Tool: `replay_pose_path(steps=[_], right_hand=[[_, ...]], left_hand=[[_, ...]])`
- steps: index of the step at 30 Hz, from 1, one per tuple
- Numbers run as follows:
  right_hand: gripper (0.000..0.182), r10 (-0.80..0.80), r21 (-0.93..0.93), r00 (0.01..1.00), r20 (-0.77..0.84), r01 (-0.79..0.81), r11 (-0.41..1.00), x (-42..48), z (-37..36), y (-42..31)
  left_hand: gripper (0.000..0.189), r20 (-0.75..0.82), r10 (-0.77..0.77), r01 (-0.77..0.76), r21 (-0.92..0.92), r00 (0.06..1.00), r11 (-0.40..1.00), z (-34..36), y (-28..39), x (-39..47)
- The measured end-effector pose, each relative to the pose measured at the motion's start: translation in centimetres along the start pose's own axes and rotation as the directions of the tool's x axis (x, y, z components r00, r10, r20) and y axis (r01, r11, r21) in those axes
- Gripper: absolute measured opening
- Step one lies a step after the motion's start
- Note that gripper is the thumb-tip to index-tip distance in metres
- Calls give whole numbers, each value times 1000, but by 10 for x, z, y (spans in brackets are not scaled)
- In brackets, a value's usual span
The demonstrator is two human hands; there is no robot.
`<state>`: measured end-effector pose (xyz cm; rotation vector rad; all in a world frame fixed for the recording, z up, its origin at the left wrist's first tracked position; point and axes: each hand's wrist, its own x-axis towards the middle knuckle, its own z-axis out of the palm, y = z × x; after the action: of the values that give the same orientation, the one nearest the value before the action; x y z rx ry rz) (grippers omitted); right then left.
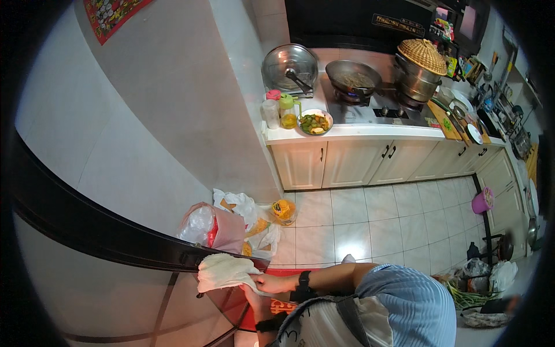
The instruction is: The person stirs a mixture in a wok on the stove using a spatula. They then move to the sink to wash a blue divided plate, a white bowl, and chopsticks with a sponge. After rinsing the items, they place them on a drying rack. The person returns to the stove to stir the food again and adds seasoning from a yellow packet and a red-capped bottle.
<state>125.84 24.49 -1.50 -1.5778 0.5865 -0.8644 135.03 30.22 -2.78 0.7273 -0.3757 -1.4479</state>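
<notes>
A cream cloth is bunched at the edge of a black-framed door, lying against the frame. My right hand grips the cloth's right end, its arm reaching across from the blue striped sleeve. Just below it, my left hand holds the same end, its fingers partly hidden by the cloth. Dark bands circle both wrists. Beneath my arms lies a red mat with yellow characters.
Bags and an oil jug stand on the floor past the door. On the counter, a wok and a steamer pot sit over burners, near a bowl of food. A pink bucket is by the right cabinets.
</notes>
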Motion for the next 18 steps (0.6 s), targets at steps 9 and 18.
replay_pose_path(steps=[9,18], right_hand=[[54,372,921,883,286,-361,149,5,11,-78],[69,331,-465,603,726,75,882,53,-43,-119]], left_hand=[[51,-16,88,-87,87,996,992,-10,32,5],[52,-237,-128,158,112,963,981,-68,42,-3]])
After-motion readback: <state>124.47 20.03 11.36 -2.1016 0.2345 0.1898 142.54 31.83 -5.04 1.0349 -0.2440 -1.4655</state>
